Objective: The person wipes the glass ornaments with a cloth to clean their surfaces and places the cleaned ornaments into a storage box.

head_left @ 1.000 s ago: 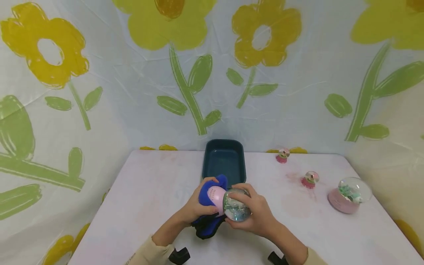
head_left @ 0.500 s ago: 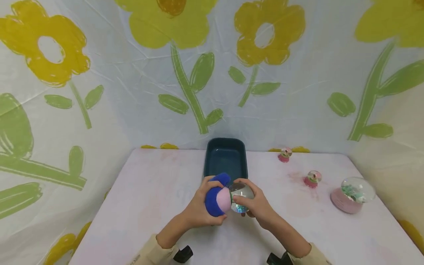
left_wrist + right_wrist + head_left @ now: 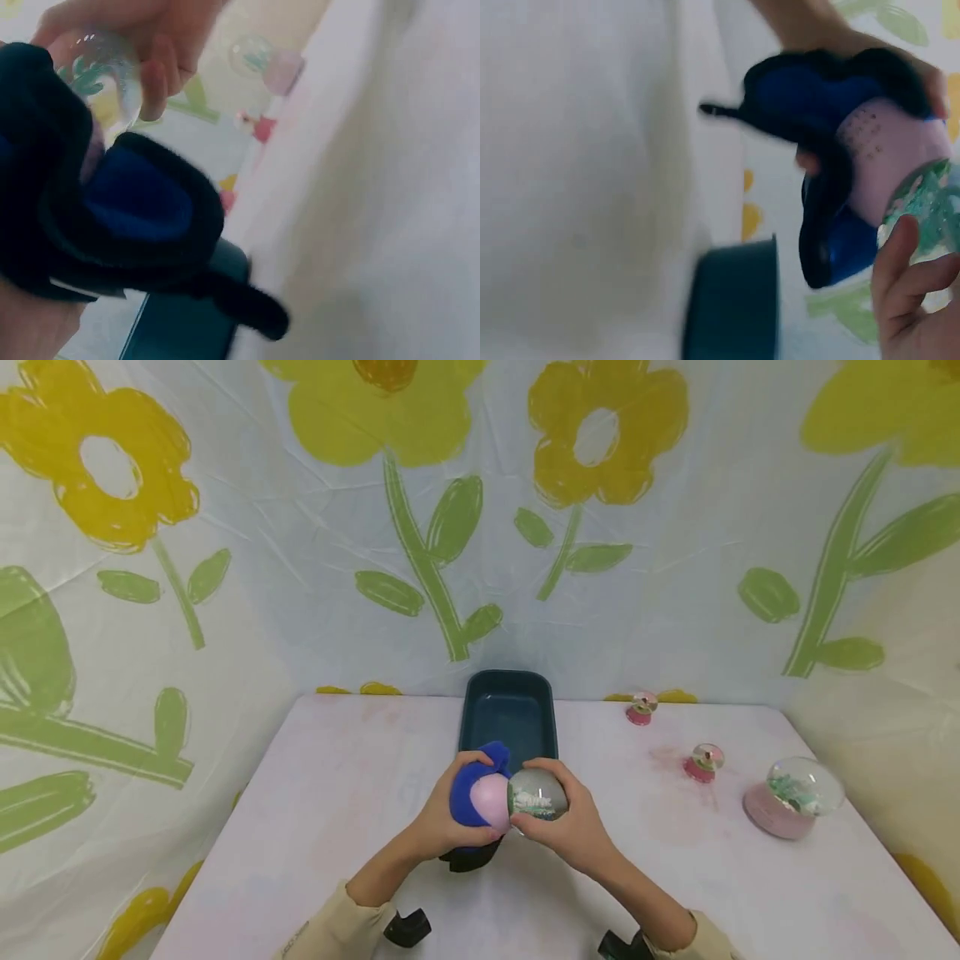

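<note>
Over the table, a snow globe [image 3: 538, 793] lies on its side between both hands, its clear dome toward the right and its pink base [image 3: 491, 800] toward the left. My left hand [image 3: 444, 822] grips the base through a blue cloth [image 3: 462, 797] with black edging. Around the dome curl the fingers and thumb of my right hand [image 3: 576, 827]. Lettering on the pink base shows in the right wrist view, where folds of the blue cloth [image 3: 799, 94] hang off it. In the left wrist view the cloth covers most of the base, and green shapes show inside the dome [image 3: 97, 75].
A dark teal tray [image 3: 468, 718] stands at the table's back, just beyond the hands. To the right are a larger pink snow globe [image 3: 780, 814] and two small ones, one nearer [image 3: 701, 768] and one at the back edge [image 3: 640, 714]. A flowered curtain [image 3: 300, 568] surrounds the white table [image 3: 360, 777].
The snow globe has been turned between the hands, and the lettering on its base has gone out of the head view. Less cloth hangs below it than a second ago. My right fingers have shifted round the dome.
</note>
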`<move>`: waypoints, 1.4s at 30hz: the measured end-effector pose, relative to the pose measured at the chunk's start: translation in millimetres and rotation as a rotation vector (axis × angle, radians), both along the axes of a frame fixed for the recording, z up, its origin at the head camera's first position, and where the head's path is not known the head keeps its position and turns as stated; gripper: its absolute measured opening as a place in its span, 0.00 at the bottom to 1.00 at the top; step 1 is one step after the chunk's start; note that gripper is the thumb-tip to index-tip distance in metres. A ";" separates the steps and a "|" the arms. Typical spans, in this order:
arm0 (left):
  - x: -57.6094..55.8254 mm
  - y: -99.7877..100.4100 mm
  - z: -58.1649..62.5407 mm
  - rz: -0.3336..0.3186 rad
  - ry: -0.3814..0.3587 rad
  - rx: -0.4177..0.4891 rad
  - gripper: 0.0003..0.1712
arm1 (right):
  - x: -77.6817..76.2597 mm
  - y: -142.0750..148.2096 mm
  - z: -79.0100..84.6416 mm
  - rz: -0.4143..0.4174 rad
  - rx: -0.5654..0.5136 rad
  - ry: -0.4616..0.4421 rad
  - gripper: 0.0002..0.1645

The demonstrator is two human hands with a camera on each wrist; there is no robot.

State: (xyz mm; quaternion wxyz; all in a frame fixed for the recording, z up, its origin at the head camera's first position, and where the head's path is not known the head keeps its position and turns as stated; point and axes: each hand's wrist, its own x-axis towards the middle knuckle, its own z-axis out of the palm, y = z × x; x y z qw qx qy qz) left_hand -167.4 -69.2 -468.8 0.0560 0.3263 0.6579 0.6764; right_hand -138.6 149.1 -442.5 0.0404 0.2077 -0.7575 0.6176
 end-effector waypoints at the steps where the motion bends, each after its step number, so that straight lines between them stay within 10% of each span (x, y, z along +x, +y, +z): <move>1: 0.4 -0.6 0.9 -0.032 -0.051 0.021 0.43 | 0.7 0.8 -0.3 0.007 0.038 0.096 0.36; 7: 2.7 -4.1 1.2 -0.205 -0.259 0.054 0.42 | -1.3 10.9 -0.1 0.045 0.390 0.578 0.40; 12: 4.9 -2.0 -5.2 -0.159 -0.283 0.023 0.40 | -10.6 14.9 -10.2 0.102 0.348 0.628 0.40; 21: 15.4 -0.3 -16.5 0.003 -0.163 0.027 0.44 | -12.9 6.2 -33.0 0.117 -0.025 0.122 0.33; 27: 12.3 2.7 -18.8 0.112 0.101 -0.147 0.47 | -9.6 3.4 -26.2 0.046 -0.202 -0.474 0.27; 30: 8.1 1.0 -16.4 0.142 0.218 -0.183 0.47 | -9.4 0.4 -20.7 0.030 -0.231 -0.578 0.30; 34: 0.6 -2.6 -7.0 0.116 0.207 -0.147 0.47 | -9.5 -6.0 -17.0 -0.021 -0.221 -0.403 0.31; 42: -0.1 -6.3 -3.0 -0.072 -0.152 0.048 0.45 | -12.0 -2.8 -22.5 0.028 0.059 0.428 0.40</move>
